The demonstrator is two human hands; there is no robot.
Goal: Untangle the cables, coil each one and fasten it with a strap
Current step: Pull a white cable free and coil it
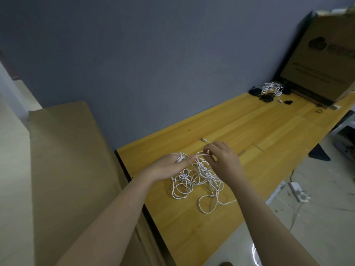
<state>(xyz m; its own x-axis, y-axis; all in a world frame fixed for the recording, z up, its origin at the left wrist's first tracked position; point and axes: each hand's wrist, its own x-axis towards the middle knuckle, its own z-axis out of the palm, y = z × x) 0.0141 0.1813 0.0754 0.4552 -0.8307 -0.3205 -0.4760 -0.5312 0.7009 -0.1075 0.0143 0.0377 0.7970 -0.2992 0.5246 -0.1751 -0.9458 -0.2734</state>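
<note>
Pinching white cable tangle (196, 181) w/ both hands (left (169, 167), right (221, 160)) on table (269, 127)

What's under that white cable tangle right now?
The white cable tangle lies on the bare wooden table; wood shows through its loops. Under the densest knot, and beneath both hands, nothing can be made out.

The cardboard box (324, 60) bears a dark round logo and printed lines, all too blurred to read.

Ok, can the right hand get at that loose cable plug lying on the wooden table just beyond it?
Probably yes: the loose cable plug lies bare just past the right hand, though that hand grips white cable.
</note>
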